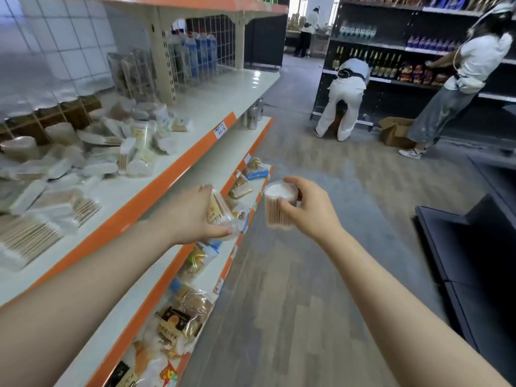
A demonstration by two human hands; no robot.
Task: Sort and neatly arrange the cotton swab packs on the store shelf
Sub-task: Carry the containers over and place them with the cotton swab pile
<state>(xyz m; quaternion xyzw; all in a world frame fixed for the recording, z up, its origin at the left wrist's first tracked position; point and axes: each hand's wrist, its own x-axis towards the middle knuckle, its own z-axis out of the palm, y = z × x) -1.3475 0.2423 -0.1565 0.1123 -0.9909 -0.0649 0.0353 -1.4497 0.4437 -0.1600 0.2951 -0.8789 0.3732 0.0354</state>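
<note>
Head view: both hands grip clear, round tubs (280, 203) of wooden-stemmed swabs.

At left we see the shelf (195, 113) carrying a heap of swab packs (92, 160), bottles (199, 55) at its far end. Below it lie snack bags (181, 317). Our left hand (192, 216) and right hand (310, 208) each hold a pack out over the aisle; a box (395, 132) sits on the floor far right.

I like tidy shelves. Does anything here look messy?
Yes. The cotton swab packs on the shelf lie in a jumbled heap, tipped every way, not in rows. Two more are off the shelf, one in each hand.
</note>
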